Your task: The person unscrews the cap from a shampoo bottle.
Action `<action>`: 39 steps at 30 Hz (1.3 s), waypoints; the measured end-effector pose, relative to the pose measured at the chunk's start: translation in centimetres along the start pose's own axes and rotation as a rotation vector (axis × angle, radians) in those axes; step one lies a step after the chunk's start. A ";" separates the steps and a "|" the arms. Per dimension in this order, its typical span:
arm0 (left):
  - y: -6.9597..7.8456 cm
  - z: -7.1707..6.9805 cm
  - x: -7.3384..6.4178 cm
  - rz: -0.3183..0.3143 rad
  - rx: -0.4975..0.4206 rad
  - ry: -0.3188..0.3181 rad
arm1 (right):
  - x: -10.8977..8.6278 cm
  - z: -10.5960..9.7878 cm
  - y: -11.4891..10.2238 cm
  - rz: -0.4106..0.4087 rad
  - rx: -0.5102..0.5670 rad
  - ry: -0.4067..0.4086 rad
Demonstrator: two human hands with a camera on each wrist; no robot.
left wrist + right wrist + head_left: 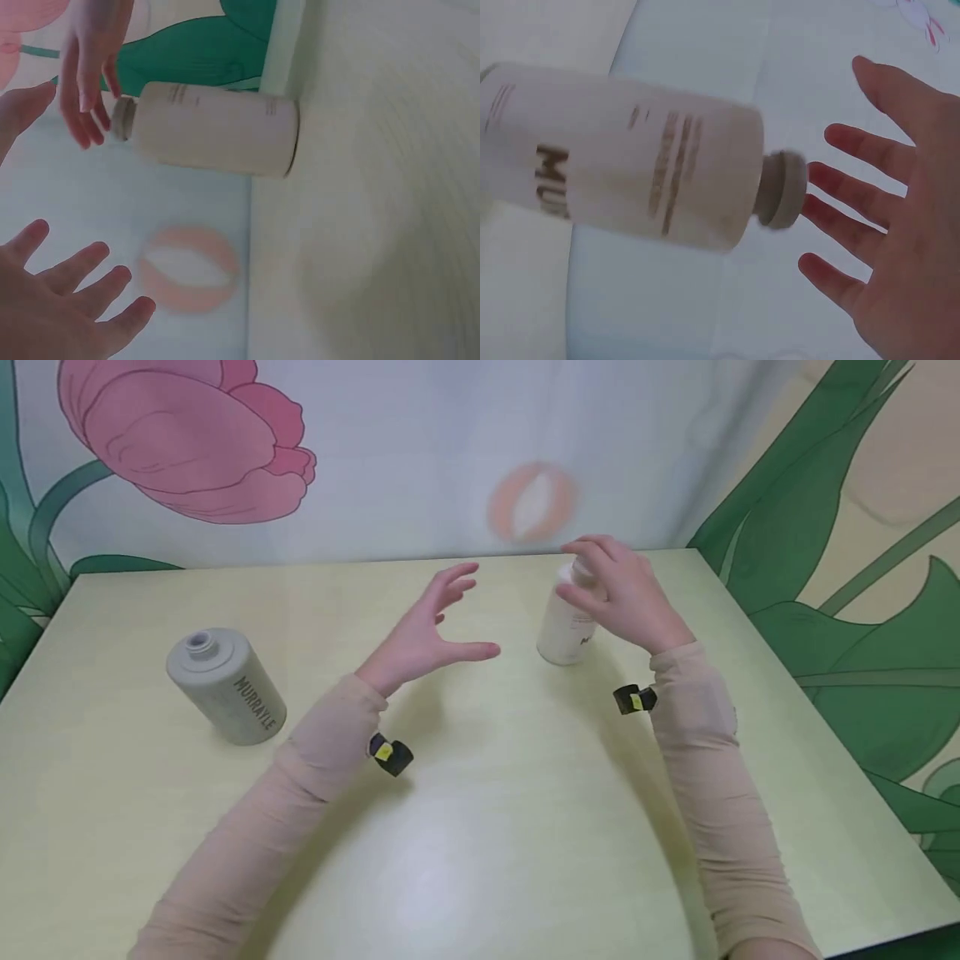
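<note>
A white bottle [561, 631] with printed lettering stands upright toward the back of the table. Its grey cap [787, 189] is on the neck. Over the bottle's top hovers my right hand [622, 592], fingers spread, with some fingertips right at the cap. My left hand [420, 639] is held in the air to the left of the bottle, thumb and fingers spread wide and nothing between them. Further left stands a grey bottle [228, 685] marked MURRAYLE, its narrow neck [201, 643] uncapped at the top.
Both bottles share a pale wooden-toned table [480, 827]. Behind it hangs a light backdrop [420, 460] with a large pink flower, and green leaves [795, 527] are printed along the right side. Small black wrist cameras sit on both sleeves.
</note>
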State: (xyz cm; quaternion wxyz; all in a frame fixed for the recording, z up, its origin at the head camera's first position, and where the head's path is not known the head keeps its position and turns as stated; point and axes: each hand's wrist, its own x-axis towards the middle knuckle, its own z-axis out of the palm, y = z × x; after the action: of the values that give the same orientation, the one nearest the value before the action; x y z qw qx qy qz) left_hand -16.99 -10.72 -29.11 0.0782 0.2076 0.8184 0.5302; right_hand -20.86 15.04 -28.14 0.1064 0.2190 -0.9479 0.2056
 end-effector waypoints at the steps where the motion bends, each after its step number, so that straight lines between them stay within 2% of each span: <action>1: -0.3 0.6 0.7 -0.010 -0.018 -0.011 | 0.0 0.0 0.2 0.009 0.012 0.007; 4: -1.7 2.2 2.9 -0.045 -0.076 -0.022 | 0.0 0.6 0.8 0.039 0.060 0.019; 9: -5.0 4.9 6.4 -0.089 -0.148 -0.003 | 0.3 2.4 0.9 0.065 0.143 0.025; 11: -6.3 5.8 6.8 -0.113 -0.167 -0.002 | 0.6 3.4 0.4 0.046 0.160 -0.004; 15: -8.3 7.4 6.8 -0.167 -0.216 -0.017 | 0.8 5.0 -0.6 0.021 0.162 -0.064; 20: -9.4 8.0 6.9 -0.153 -0.244 0.061 | 1.6 5.8 -1.3 -0.006 0.169 -0.058; 24: -9.4 7.5 6.7 -0.162 -0.226 0.109 | 2.0 5.9 -1.6 -0.070 0.168 -0.055; 27: -9.0 6.4 6.2 -0.143 -0.125 0.123 | 2.2 5.3 -2.0 -0.158 0.177 -0.038; 32: -6.6 3.7 4.7 -0.092 0.101 0.104 | 1.5 3.0 -2.9 -0.260 0.197 -0.004; 35: -5.0 2.5 3.4 -0.093 0.149 0.072 | 0.8 1.9 -3.7 -0.295 0.203 0.014; 39: -3.5 1.6 1.7 -0.097 0.177 0.047 | -0.2 1.5 -4.9 -0.335 0.236 0.047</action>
State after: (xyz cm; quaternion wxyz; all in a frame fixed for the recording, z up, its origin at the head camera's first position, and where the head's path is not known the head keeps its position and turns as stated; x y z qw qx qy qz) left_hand -18.83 -9.92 -32.76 0.0659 0.1613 0.8728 0.4560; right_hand -18.57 10.44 -27.85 0.1348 0.3798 -0.8648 0.2995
